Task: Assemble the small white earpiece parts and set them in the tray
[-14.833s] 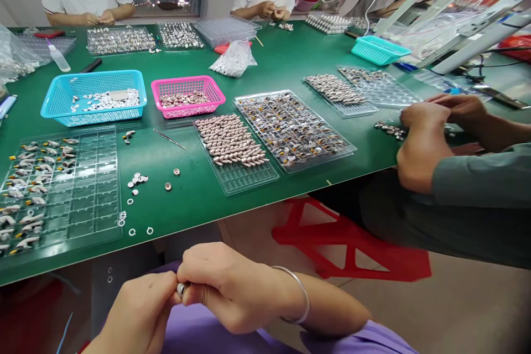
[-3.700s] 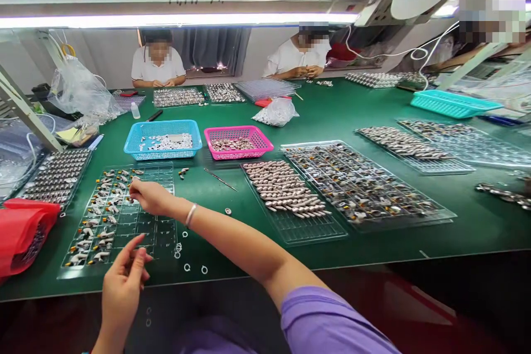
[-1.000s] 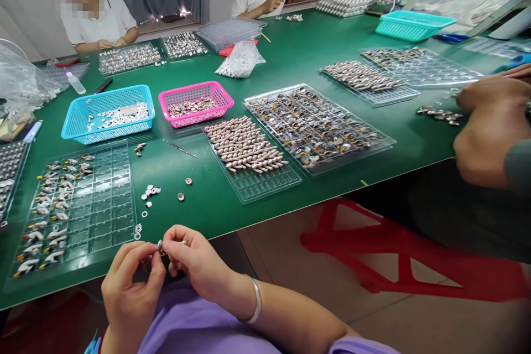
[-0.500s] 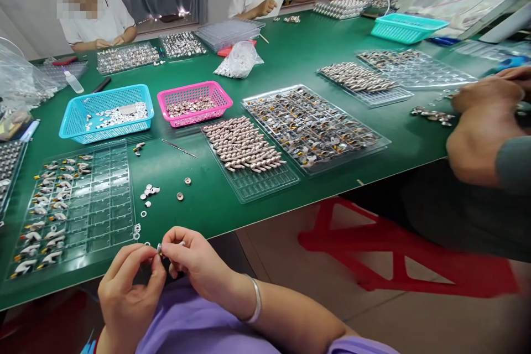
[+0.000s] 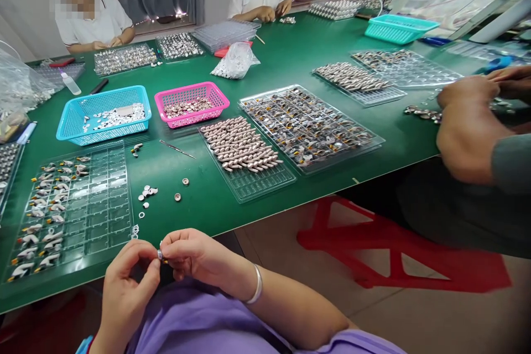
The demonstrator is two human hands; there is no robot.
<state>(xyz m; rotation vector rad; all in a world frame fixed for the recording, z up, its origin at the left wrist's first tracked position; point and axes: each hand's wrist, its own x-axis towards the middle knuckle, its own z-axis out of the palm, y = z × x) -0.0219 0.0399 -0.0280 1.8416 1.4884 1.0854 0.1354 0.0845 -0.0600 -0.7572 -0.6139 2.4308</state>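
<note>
In front of my lap, at the table's near edge, both hands meet on a small shiny silver part (image 5: 160, 254) with a speck of orange below it. My left hand (image 5: 129, 279) pinches it from the left between thumb and forefinger. My right hand (image 5: 197, 254) grips it from the right, its fingers curled and partly hiding it. Just beyond lie white rings (image 5: 135, 230), small white discs (image 5: 148, 192) and two round metal cups (image 5: 178, 197). To the left, a clear compartment tray (image 5: 97, 221) carries several white curved pieces with orange ends.
A blue basket (image 5: 103, 135) and a pink basket (image 5: 193, 119) hold small parts. Tweezers (image 5: 177, 149) lie nearby. Trays of bronze-coloured pieces (image 5: 240, 144) and wired parts (image 5: 311, 127) stand centrally. A co-worker's arm (image 5: 473, 127) reaches in at right, above a red stool (image 5: 390, 243).
The view has shifted slightly. My hands stay together on the silver part, which has turned a little. Across the table, a co-worker's hand has moved from the stacked pieces to the other hand.
</note>
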